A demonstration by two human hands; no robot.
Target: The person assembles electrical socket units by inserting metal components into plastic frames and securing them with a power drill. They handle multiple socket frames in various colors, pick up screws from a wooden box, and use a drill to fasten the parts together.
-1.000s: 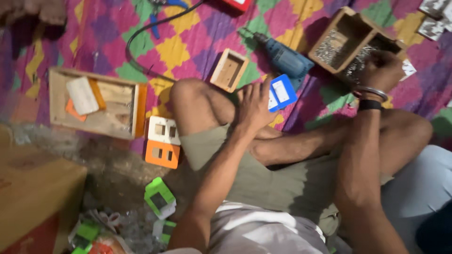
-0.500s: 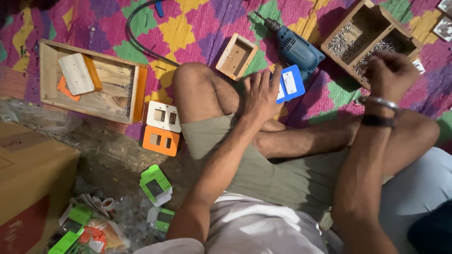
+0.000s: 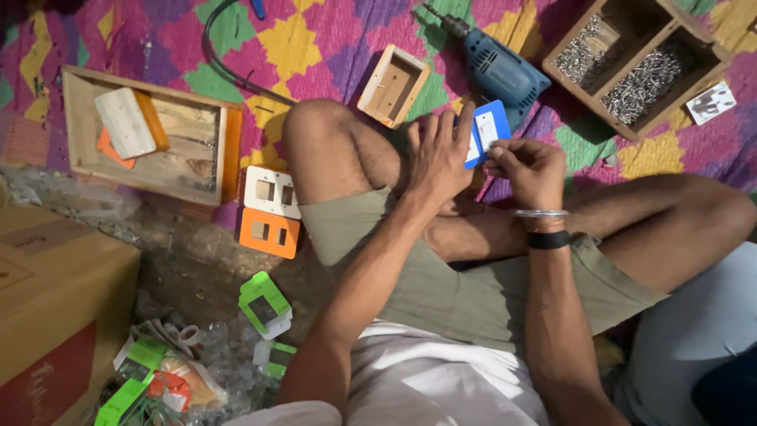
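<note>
— Blue plate (image 3: 490, 130) with a white insert: where is it sitting?

— At about 1 o'clock from frame centre, over the person's crossed legs, just below the drill (image 3: 498, 69). Both hands are meeting on it.

— Left hand?

— Left hand (image 3: 438, 158) is lying against the plate's left edge, fingers spread and pointing to 12 o'clock. It is bracing the plate rather than wrapping it; thumb side hidden, so a full clasp cannot be confirmed.

— Right hand?

— Right hand (image 3: 530, 170) is curling at the plate's lower right, fingertips pinched together against it. Something small may be in the pinch; too small to tell. Bangle and dark band are showing on that wrist.

— Surroundings?

— Screw box (image 3: 688, 38), two compartments of metal fasteners, is lying at 2 o'clock, well apart from the hands. Small wooden frame (image 3: 393, 85) is lying at 12 o'clock, near the left knee. Wooden tray (image 3: 77, 126) at 10 o'clock is holding a white block and orange pieces. White plate (image 3: 272, 192) and orange plate (image 3: 269, 233) are touching edge to edge at 9 o'clock. Green plates (image 3: 262, 304) and wrappers are lying at 7 o'clock beside a carton (image 3: 55, 308). Patterned mat (image 3: 315, 39) is lying under all of it.
</note>
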